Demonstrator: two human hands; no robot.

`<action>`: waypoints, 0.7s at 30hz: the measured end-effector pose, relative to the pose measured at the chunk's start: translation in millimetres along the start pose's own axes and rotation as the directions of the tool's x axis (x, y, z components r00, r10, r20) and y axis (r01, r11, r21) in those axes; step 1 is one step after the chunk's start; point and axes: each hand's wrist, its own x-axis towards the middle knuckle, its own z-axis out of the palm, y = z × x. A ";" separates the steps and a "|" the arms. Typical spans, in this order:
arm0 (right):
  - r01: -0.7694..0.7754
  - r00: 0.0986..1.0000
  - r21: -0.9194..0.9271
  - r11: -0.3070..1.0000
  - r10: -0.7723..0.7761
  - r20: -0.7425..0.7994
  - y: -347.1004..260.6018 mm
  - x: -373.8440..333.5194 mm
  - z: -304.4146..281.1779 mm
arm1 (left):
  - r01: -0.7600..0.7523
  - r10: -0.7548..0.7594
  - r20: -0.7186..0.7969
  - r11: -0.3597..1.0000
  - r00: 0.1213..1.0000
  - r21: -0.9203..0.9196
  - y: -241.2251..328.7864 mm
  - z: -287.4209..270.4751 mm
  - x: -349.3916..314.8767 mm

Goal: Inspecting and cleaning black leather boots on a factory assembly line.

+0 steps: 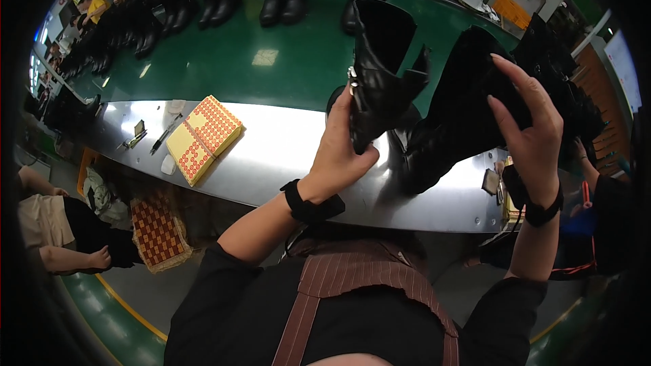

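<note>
Seemingly mid-handling, the left hand point(343, 157) grips the centre boot point(380, 98); gripping the right-side boot point(453, 108) would need the spread right hand point(537, 125) closed.

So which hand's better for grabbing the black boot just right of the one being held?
Probably the right hand: its fingers are spread right by that boot, though I can't tell if they touch it. The left hand is busy holding the other boot.
</note>
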 end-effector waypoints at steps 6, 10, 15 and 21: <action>-0.019 0.997 -0.060 0.998 0.023 0.068 -6.2 -32.9 -49.5 | 0.280 -0.287 0.025 0.905 0.957 -0.319 6.5 -49.2 5.6; -0.097 0.980 -0.159 0.982 0.122 0.157 -20.0 -48.8 -47.8 | 0.116 -0.137 -0.083 0.969 0.987 -0.216 12.3 -56.4 0.2; -0.062 0.997 -0.237 0.970 0.050 -0.057 -80.2 -60.7 -59.9 | -0.596 0.659 -0.130 0.735 0.741 0.324 90.7 -84.4 41.4; -0.276 0.956 0.435 0.857 0.200 0.214 -74.7 -51.8 42.1 | -0.462 0.354 0.297 0.652 0.887 0.601 149.9 -99.7 29.1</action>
